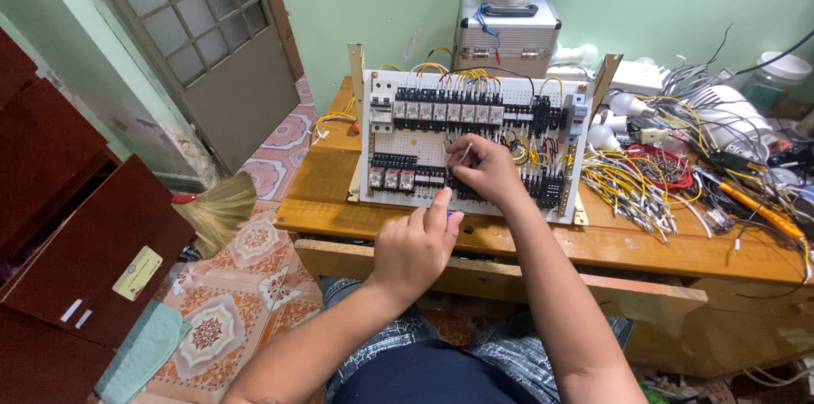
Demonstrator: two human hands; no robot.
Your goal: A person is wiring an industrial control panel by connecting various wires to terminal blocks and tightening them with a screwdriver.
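A white wiring panel (475, 137) with rows of black relays and yellow wires stands tilted on the wooden table (543, 239). The right hand (485, 168) presses against the panel's middle, fingers pinched around a thin wire end (465, 152). At seven o'clock from it, the left hand (417, 245) is clenched around a small blue-tipped tool (448, 214) by the panel's lower edge. At three o'clock from the panel lies a tangle of loose wires (644, 179) with white bulbs (615, 120). At twelve o'clock stands a silver case (507, 38). A broom (216, 209) leans at nine o'clock, on the floor.
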